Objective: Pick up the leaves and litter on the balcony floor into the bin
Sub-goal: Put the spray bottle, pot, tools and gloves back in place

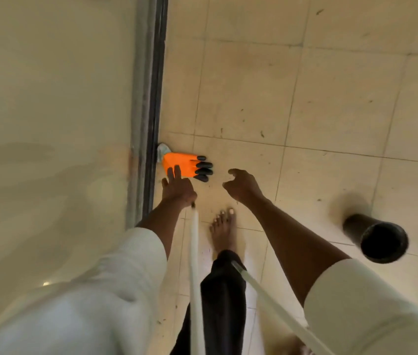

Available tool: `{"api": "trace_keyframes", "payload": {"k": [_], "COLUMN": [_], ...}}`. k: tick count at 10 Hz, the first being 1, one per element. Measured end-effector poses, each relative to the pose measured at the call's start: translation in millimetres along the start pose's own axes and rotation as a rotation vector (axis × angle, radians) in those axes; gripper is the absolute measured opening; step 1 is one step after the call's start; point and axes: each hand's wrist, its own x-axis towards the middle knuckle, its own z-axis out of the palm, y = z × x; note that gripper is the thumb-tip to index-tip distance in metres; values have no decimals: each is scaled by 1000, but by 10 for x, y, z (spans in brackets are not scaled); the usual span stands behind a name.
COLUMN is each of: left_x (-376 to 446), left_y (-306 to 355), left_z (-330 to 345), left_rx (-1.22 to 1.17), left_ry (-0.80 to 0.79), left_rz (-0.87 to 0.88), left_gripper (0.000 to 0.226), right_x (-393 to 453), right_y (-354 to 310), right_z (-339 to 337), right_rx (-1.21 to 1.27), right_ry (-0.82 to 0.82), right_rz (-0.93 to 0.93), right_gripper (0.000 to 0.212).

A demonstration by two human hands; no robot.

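An orange glove with black fingertips (187, 166) lies on the beige floor tiles beside the dark door track. My left hand (177, 187) reaches down over its near edge, fingers straight, the tips at the orange cuff area. My right hand (241, 187) hovers just right of the glove with fingers loosely curled, holding nothing. A black cylindrical bin (377, 238) stands on the tiles to the right. Small dark leaf bits (262, 134) dot the floor beyond the glove.
A sliding glass door with a dark metal track (152, 106) runs along the left. A crumpled pale scrap (163, 149) sits against the track behind the glove. My bare foot (223, 231) stands just below the hands. Two white cords (194, 265) hang from my clothing.
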Motion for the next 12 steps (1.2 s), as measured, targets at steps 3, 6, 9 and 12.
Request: {"api": "trace_keyframes", "payload": {"k": [3, 6, 9, 12], "left_x": [636, -338, -2265, -4378], "left_y": [-141, 364, 1403, 2271], "left_z": [-217, -361, -164, 1909], "left_rx": [157, -320, -645, -472], "left_ry": [-91, 78, -177, -521], "left_rz": [6, 84, 257, 372], "left_gripper": [49, 36, 63, 65], "right_x": [495, -488, -2373, -4958], "right_y": [19, 448, 1324, 3331], "right_z": [248, -4, -231, 761], "right_rx": [-91, 27, 342, 1317], "right_ry": [-26, 36, 312, 554], "right_rz": [-3, 111, 234, 421], "right_gripper": [54, 47, 39, 4]}}
